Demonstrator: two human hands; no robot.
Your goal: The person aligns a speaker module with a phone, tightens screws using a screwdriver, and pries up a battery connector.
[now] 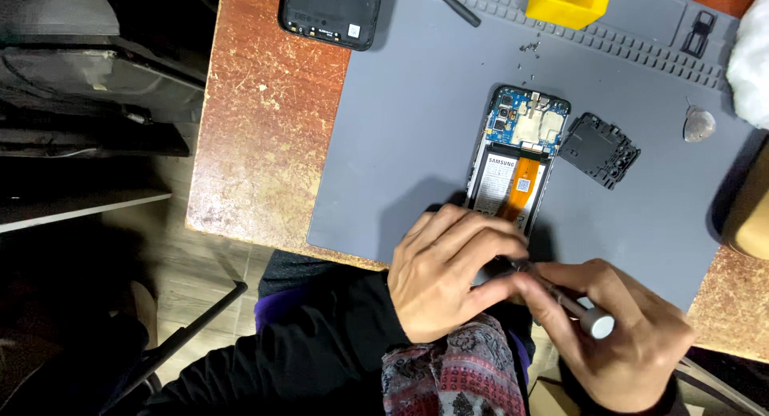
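- My left hand (448,272) rests curled over the near end of the opened phone (517,164), fingers bent down & closed around that lower edge, pinning it to the grey work mat (400,136).
- My right hand (621,336) has its fingers closed on a small screwdriver (573,308); grey cap end points back toward my body, shaft runs up-left & goes under my left fingers. Tip itself hidden, can't tell what it touches.
- Phone lies back-off, board & cameras at the far end, battery w/ orange flex cable in the middle. Long axis runs away from me, tilted slightly right at the top.
- Key relation: the phone's near end sits just ahead of both sets of fingers, left hand on it, right hand just beside & behind it. Driver axis crosses the phone's axis at a slant.
- Black inner cover plate (599,149) lies just right of the phone's top, not touching as far as I can see.
- Loose screws (529,46) sit beyond the phone, near the yellow block (569,1).
- Removed back cover (331,12) lies far left, half off the mat on the wooden table (256,128); grey pick (698,125) well off to the right.
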